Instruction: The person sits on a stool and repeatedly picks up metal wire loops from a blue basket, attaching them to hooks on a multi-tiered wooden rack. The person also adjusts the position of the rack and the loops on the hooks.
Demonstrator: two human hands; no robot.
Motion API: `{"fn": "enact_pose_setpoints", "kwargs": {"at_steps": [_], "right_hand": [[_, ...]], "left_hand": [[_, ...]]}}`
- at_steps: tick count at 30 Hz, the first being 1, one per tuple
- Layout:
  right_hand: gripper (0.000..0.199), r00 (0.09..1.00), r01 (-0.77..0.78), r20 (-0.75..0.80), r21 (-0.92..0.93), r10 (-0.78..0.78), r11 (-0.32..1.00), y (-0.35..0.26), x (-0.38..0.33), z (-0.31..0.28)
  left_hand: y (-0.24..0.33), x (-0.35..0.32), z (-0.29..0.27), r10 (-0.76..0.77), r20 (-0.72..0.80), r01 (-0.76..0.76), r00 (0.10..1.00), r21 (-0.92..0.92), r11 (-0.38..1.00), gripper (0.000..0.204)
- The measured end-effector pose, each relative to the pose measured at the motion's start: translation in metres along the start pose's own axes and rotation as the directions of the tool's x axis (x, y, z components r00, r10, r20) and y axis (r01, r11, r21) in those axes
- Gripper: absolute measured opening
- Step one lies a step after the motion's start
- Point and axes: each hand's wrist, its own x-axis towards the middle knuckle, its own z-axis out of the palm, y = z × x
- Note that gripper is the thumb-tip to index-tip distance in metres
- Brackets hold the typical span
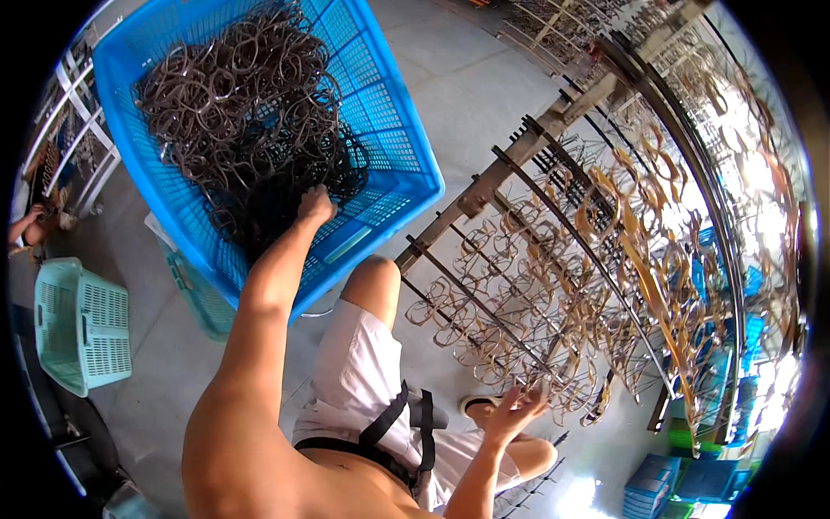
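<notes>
A large blue plastic basket (415, 147) at the upper left holds a tangled heap of dark, shiny looped frames (233, 95), shaped like eyeglass frames. My left hand (317, 206) reaches into it at the near right part of the heap. Its fingers are curled, and what they grip is hidden. To the right stands a metal rack (484, 186) with rows of rods, hung with brownish looped frames (484, 294). At the rack's lower end, my right hand (516, 413) is raised with its fingers apart, close to the lowest hanging frames.
A pale green basket (84, 329) stands on the floor at the left, and another green basket (194, 290) sits under the blue one. More racks and blue crates (653, 484) are at the right. Another person's hand (35, 212) shows at the far left.
</notes>
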Motion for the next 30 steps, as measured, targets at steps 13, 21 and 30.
{"fn": "enact_pose_setpoints", "kwargs": {"at_steps": [13, 21, 30], "right_hand": [[0.019, 0.81, -0.246, 0.565, 0.081, 0.159, 0.966, -0.053, -0.043, 0.021], [0.015, 0.774, -0.161, 0.63, 0.097, 0.064, 0.982, -0.052, -0.031, 0.032], [0.026, 0.602, -0.049, 0.761, 0.34, -0.243, 0.939, -0.127, 0.015, 0.086]], "left_hand": [[0.058, 0.07, 0.075, -0.191, -0.141, 0.188, 0.971, -0.038, 0.981, 0.059], [0.05, 0.073, 0.032, -0.09, 0.055, 0.094, 0.994, -0.088, 0.992, 0.04], [0.026, 0.026, -0.112, 0.093, 0.171, -0.031, 0.981, -0.333, 0.942, 0.039]]}}
